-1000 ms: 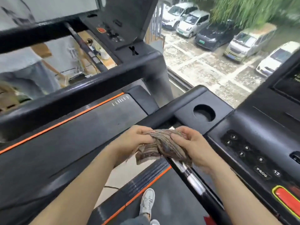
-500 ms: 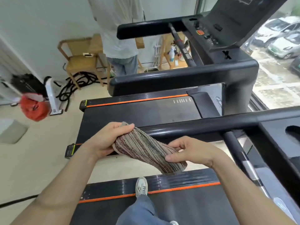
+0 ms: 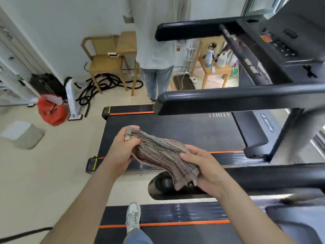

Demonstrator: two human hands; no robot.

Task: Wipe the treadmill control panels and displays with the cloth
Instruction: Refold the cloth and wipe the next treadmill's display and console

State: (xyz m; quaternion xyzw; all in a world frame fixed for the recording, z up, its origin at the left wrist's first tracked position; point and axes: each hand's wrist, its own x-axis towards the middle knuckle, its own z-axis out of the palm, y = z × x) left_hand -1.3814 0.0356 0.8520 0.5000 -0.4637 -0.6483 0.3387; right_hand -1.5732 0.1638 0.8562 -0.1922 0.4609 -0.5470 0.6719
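A striped brown cloth point(image 3: 163, 155) is stretched between both hands above the gap between two treadmills. My left hand point(image 3: 123, 148) grips its upper left end, and my right hand point(image 3: 204, 168) grips its lower right end. The neighbouring treadmill's control panel point(image 3: 281, 44), with a red button and dark keys, sits at the upper right, well away from the cloth. The panel of the treadmill I stand on is out of view.
Black handrails point(image 3: 228, 101) cross the right half. My white shoe point(image 3: 133, 217) rests on the belt edge. A person in a pale shirt point(image 3: 154, 41) stands behind, near wooden chairs point(image 3: 105, 62), black ropes point(image 3: 98, 87), a red bag point(image 3: 52, 110) and a small table with bottles point(image 3: 216, 67).
My view has swung left and down, away from the near panel toward the floor and neighbouring treadmill. The bunched cloth has been pulled out longer between my hands.
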